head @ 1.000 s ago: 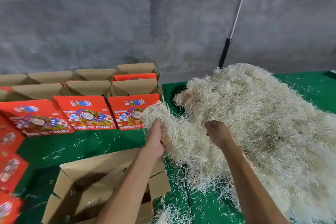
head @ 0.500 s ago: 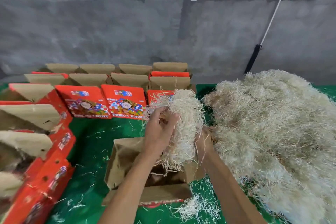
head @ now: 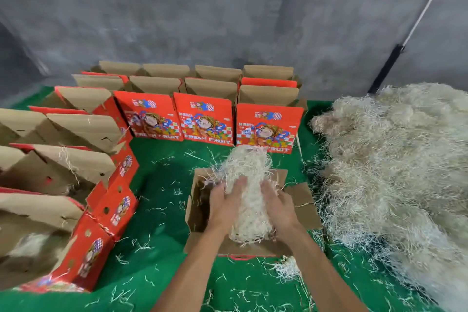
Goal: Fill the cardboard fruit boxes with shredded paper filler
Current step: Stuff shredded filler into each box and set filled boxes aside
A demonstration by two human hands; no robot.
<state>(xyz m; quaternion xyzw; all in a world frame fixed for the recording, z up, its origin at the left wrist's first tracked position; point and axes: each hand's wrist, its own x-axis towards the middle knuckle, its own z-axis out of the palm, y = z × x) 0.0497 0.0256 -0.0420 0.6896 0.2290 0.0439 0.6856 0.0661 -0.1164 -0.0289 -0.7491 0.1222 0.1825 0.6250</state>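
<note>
Pale shredded paper filler, a bundled wad [head: 249, 192], sits in the open brown cardboard box [head: 200, 210] on the green cloth [head: 162, 180]. The left hand [head: 225, 206] and right hand [head: 278, 206] press its sides with fairly straight fingers. The large loose filler heap [head: 395, 172] lies right of the box; the printed red fruit boxes [head: 205, 119] stand behind it.

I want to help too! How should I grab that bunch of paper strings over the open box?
Cup the clump of shredded paper from both long sides, as the left hand and right hand do. It is loose and long, so one-sided pinching would likely shed strands.
</note>
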